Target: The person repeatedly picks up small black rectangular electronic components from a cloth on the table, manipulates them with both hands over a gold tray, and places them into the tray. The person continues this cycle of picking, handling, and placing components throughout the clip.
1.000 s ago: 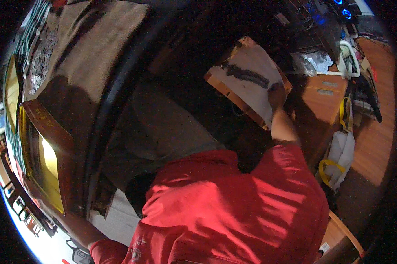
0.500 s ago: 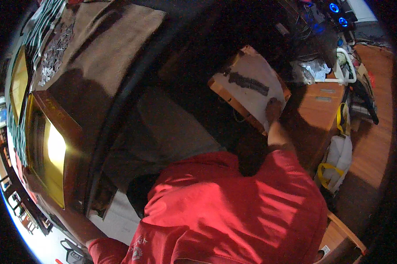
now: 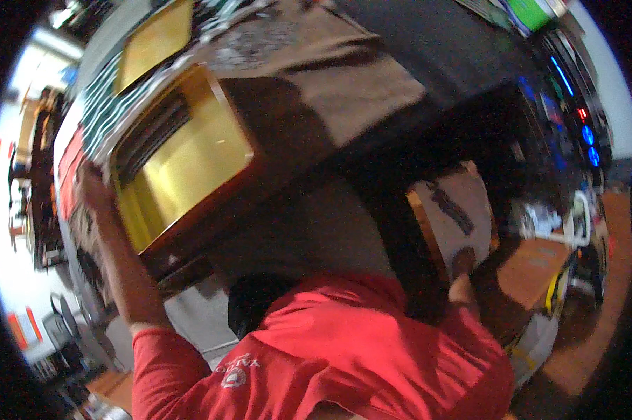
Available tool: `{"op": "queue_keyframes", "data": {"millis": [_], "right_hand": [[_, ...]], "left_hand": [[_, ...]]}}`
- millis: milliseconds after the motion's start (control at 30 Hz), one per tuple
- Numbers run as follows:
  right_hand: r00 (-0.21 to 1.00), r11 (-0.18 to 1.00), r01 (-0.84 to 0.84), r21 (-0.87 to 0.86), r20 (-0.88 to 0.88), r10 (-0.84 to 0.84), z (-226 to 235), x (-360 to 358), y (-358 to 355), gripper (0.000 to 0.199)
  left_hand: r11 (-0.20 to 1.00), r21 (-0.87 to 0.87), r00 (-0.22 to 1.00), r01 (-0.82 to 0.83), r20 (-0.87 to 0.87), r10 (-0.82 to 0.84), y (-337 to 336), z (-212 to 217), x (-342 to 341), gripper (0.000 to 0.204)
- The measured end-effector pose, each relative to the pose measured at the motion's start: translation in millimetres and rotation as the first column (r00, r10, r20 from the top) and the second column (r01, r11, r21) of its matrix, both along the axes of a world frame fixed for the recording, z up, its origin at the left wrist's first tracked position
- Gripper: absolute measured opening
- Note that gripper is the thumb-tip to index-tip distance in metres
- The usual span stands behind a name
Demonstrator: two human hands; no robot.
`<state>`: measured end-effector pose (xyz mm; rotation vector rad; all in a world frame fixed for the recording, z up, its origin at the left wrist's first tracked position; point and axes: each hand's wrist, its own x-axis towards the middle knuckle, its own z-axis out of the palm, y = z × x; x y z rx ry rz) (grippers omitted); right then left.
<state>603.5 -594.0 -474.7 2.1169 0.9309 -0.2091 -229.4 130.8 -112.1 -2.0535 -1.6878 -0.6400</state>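
Note:
A rectangular tin [image 3: 183, 175] with a shiny gold inside stands open at the left, on the cloth-covered table. My left hand [image 3: 95, 183] is beside its outer left wall; blur hides whether the fingers touch it. At the right, over a dark area below the table edge, is a flat box [image 3: 463, 210] with a pale face, orange-brown edges and a dark strip across it. My right hand [image 3: 463, 262] grips its near edge, with part of the hand over the pale face and the other fingers hidden.
A gold lid-like panel [image 3: 156, 43] lies beyond the tin. Brown cloth [image 3: 358, 84] and striped fabric [image 3: 104, 112] cover the table. A wooden cabinet [image 3: 533, 269], a white bag with yellow handles [image 3: 540, 329] and electronics with blue lights [image 3: 587, 136] are at the right.
The view has swung left, so the table and tin show more fully. My left hand, hidden behind the tin before, now shows beside it. My right hand stays on the flat box.

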Motion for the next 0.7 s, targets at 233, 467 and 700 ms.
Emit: {"op": "queue_keyframes", "data": {"millis": [233, 467, 700], "right_hand": [[0.992, 0.994, 0.1, 0.053, -0.081, -0.095, 18.0, 8.0, 18.7, 0.034], [0.695, 0.441, 0.718, 0.538, -0.574, -0.432, 35.8, 6.1, 26.0, 0.027], [0.04, -0.698, 0.702, -0.143, -0.97, 0.24, 116.7, 44.5, 59.2, 0.021]], "left_hand": [[0.994, 0.103, 0.185, 0.04, 0.977, -0.108, -25.8, 33.6, 81.8, 0.021], [0.984, 0.164, -0.098, 0.068, 0.983, -0.157, -34.7, 45.5, 96.2, 0.017], [0.9, 0.259, -0.323, 0.352, 0.936, -0.143, -55.2, 97.0, 118.7, 0.022]]}}
